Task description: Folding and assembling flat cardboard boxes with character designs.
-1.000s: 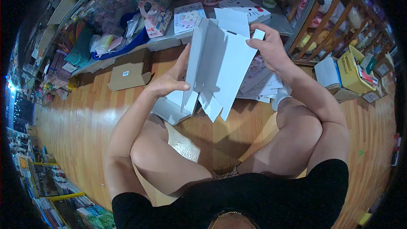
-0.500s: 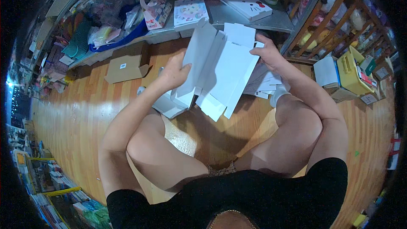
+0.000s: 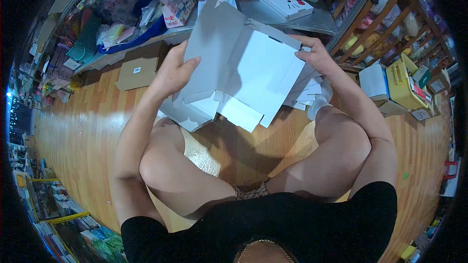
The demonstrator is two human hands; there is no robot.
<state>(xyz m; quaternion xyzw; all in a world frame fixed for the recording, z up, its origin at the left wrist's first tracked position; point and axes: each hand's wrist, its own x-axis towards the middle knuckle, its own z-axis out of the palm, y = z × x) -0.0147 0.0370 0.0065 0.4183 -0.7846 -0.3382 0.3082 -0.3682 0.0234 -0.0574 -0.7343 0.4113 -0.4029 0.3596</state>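
Between my hands is an unfolded white cardboard box (image 3: 265, 65), its flaps and fold lines showing. My left hand (image 3: 176, 70) grips the edge of its tall left panel, thumb on the inner face and fingers hidden behind. At the upper right corner my right hand (image 3: 314, 54) pinches the edge, thumb in front. The left panel stands tilted up from the wide middle one, which is partly shaded. Below my left hand lies another white folded carton piece (image 3: 195, 112), partly covered. Several flat white cardboard sheets (image 3: 306, 87) lie on the floor beyond my right foot, partly hidden by the box.
A grey metal shelf (image 3: 319, 22) runs ahead, bearing a white flat box (image 3: 282, 2) and a pink patterned carton (image 3: 174, 7). A brown cardboard box (image 3: 139, 72) sits left on the wooden floor. To the right are a yellow bin (image 3: 405, 80) and a wooden railing (image 3: 390, 24).
My left hand has moved left and slightly up, spreading the white box wider. Its left panel has swung outward, and the right side has turned a little toward my right hand.
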